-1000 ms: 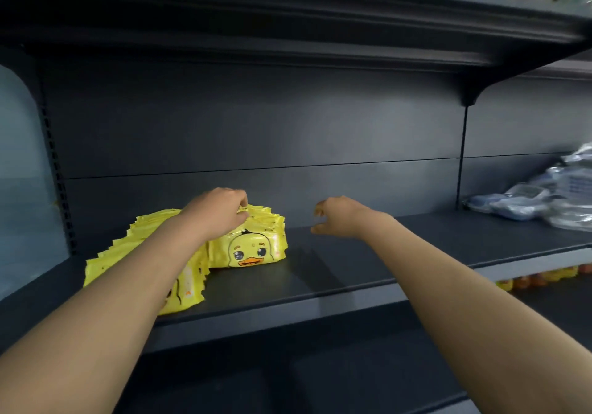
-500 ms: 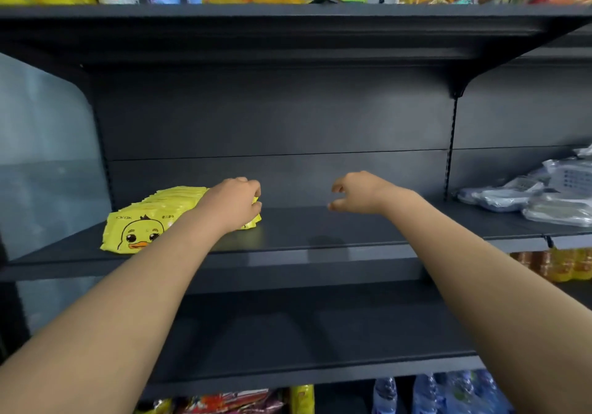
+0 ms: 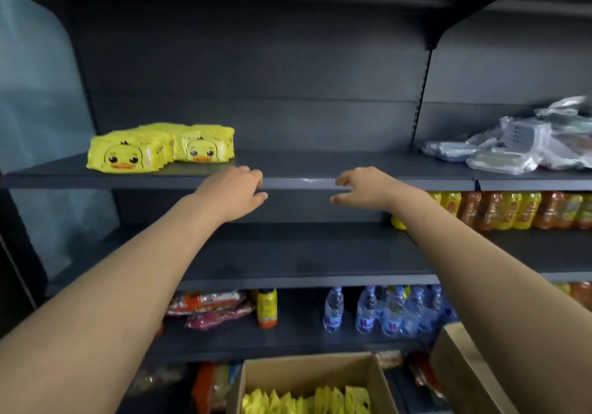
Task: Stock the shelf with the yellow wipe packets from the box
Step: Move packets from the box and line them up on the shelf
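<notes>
Two rows of yellow duck-face wipe packets [image 3: 160,147] stand at the left of the dark shelf [image 3: 320,163]. My left hand [image 3: 235,191] hovers in front of the shelf's front edge, fingers loosely bent, holding nothing. My right hand [image 3: 362,189] is level with it to the right, fingers spread and relaxed, also with nothing in it. At the bottom, the cardboard box [image 3: 307,372] stands open, with several more yellow packets [image 3: 307,401] upright inside.
Clear plastic-wrapped goods [image 3: 519,144] lie on the shelf's right bay. Yellow and orange drink bottles [image 3: 512,210] line the shelf below at right. Lower down are water bottles [image 3: 384,311], snack bags [image 3: 205,309] and a second cardboard flap [image 3: 461,365].
My left hand has let go of the packets and drawn back off the shelf; my right hand has pulled back too. The view has tilted down, bringing the box into sight.
</notes>
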The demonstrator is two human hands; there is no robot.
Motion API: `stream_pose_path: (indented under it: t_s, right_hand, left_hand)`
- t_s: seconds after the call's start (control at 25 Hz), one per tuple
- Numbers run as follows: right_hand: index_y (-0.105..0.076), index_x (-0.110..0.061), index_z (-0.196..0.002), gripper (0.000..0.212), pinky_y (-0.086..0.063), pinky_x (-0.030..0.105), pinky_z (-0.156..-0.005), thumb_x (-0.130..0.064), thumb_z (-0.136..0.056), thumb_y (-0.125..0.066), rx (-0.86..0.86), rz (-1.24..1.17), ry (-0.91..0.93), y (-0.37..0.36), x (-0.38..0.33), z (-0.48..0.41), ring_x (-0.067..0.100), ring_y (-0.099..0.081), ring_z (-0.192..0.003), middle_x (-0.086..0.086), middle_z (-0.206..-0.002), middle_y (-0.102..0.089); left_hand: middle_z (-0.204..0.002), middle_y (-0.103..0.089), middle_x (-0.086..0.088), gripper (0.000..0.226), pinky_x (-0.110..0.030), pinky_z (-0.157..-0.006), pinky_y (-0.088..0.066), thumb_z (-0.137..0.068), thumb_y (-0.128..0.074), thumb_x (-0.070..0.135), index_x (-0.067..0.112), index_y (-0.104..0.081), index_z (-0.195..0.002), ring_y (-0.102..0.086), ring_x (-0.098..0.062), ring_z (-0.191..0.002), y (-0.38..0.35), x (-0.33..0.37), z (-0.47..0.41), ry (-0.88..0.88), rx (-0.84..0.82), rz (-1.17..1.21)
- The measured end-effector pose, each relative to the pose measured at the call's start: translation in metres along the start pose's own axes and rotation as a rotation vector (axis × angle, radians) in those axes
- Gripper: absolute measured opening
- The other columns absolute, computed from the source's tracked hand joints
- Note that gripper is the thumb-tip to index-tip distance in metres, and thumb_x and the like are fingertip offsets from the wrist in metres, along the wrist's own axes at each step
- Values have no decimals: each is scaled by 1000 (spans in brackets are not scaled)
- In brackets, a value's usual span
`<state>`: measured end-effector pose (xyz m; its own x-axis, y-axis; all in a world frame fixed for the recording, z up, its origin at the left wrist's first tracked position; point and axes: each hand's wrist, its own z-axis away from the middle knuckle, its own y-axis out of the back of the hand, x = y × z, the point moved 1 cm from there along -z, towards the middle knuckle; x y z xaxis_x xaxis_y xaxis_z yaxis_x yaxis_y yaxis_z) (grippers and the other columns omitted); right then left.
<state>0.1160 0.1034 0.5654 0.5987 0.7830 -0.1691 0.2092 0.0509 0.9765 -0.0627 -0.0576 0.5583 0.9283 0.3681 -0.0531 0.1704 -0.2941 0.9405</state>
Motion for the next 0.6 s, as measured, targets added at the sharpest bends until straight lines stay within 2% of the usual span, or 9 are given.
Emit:
stream_pose_path:
  t_s: [0.24,0.4,0.6]
  right_hand:
    - [-46,-10,-135,61,-40,32,-101,-45,-87,-58,-176,-96,-31,-83,60,40,23,-48,-124,6,-137,-51]
    - [-52,-10,-128,52,-43,37,-99,-43,-87,-58,-313,-143,-64,-167,104,40,26,-51,-119,10,-131,-55]
    - [-56,-9,-123,44,-43,36,-97,-38,-90,-56,-569,-171,-62,-294,161,25,28,-54,-116,12,-126,-58]
  left_hand:
    - [-126,-50,-5,36,-38,-94,-44,-94,-48,33,15,-48,-125,-47,-23,-116,-76,48,30,38,-206,131]
    - [-124,-53,-4,34,-41,-95,-43,-92,-51,34,15,-52,-121,-49,-22,-115,-155,74,34,111,-268,242]
    - [-121,-57,-3,30,-35,-91,-44,-92,-52,32,14,-55,-117,-53,-21,-112,-279,103,35,252,-384,348]
